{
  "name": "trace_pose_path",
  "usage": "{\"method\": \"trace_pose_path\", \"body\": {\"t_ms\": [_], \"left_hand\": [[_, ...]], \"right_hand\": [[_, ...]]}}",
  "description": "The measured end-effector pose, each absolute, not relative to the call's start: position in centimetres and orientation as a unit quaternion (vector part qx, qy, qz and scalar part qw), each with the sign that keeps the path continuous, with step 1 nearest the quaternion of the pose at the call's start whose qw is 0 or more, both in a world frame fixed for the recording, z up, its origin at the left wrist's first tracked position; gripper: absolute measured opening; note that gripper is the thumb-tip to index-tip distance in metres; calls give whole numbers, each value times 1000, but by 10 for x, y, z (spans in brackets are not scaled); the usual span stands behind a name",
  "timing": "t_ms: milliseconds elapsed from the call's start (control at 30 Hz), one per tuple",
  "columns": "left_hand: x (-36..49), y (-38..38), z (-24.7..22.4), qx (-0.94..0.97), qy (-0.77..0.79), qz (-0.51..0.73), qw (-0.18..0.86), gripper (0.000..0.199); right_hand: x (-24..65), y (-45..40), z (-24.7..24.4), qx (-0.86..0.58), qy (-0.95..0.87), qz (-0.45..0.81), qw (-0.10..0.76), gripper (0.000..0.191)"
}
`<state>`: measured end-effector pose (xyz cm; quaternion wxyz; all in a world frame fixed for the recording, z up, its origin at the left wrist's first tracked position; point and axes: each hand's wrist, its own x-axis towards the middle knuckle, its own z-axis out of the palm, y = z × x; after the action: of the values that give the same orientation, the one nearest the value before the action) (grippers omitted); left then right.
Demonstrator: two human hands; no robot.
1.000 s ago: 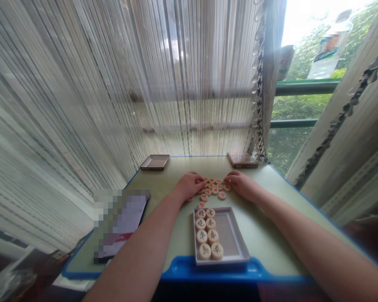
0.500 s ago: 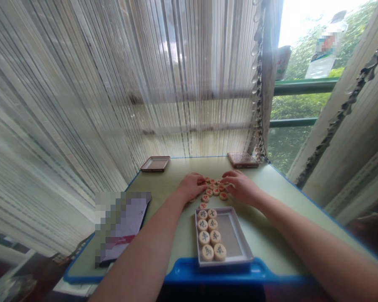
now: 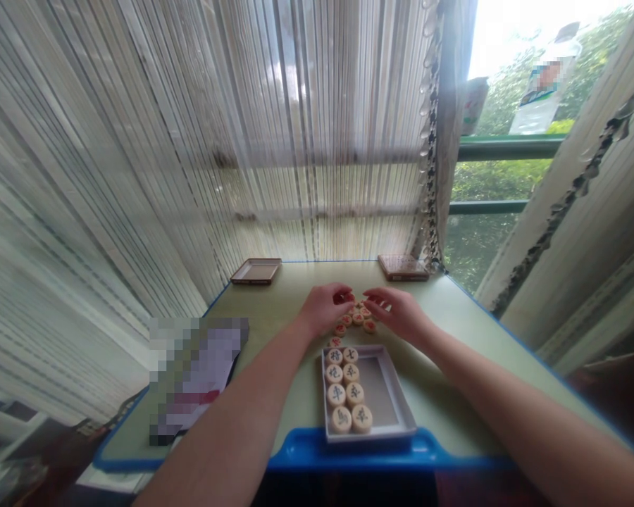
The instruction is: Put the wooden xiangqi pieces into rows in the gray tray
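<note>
Round wooden pieces with red characters [image 3: 358, 319] lie in a cluster on the pale green table, between my two hands. My left hand [image 3: 327, 304] is at the cluster's left side, fingers curved over its far end. From the right, my right hand [image 3: 394, 306] reaches in with its fingers apart, touching or just above the pieces. Nearer to me is an open white box [image 3: 396, 394]. Two columns of pieces with black characters [image 3: 354, 393] stand along its left side. One red piece [image 3: 336, 342] lies just beyond the box's far edge.
A shallow open lid [image 3: 257, 271] lies at the far left of the table [image 3: 275, 310], and a flat brown box [image 3: 403, 267] at the far right. A dark-edged tablet or folder [image 3: 206, 380], partly pixelated, is at the left. Curtains hang behind.
Both hands have moved closer together over the far end of the red pieces. My right hand has shifted left and the cluster looks tighter. The view has moved slightly.
</note>
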<state>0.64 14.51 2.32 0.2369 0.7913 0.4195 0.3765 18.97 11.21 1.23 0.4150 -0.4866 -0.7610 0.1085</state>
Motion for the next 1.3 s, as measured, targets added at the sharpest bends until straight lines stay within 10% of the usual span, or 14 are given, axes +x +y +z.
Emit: {"method": "trace_pose_path", "body": {"t_ms": [400,733,1000,1300], "left_hand": [[15,137,28,715,354,376,471,29],[9,134,37,664,371,368,535,29],[13,121,47,762,371,309,432,38],[-2,145,25,749,544,339,169,36]], "right_hand": [[183,106,27,-468,-682,279,488,24],[184,94,39,-490,-780,81,379,14],[190,61,30,-494,-762,55,415,19],[192,36,38,-445,-856,113,237,15]]}}
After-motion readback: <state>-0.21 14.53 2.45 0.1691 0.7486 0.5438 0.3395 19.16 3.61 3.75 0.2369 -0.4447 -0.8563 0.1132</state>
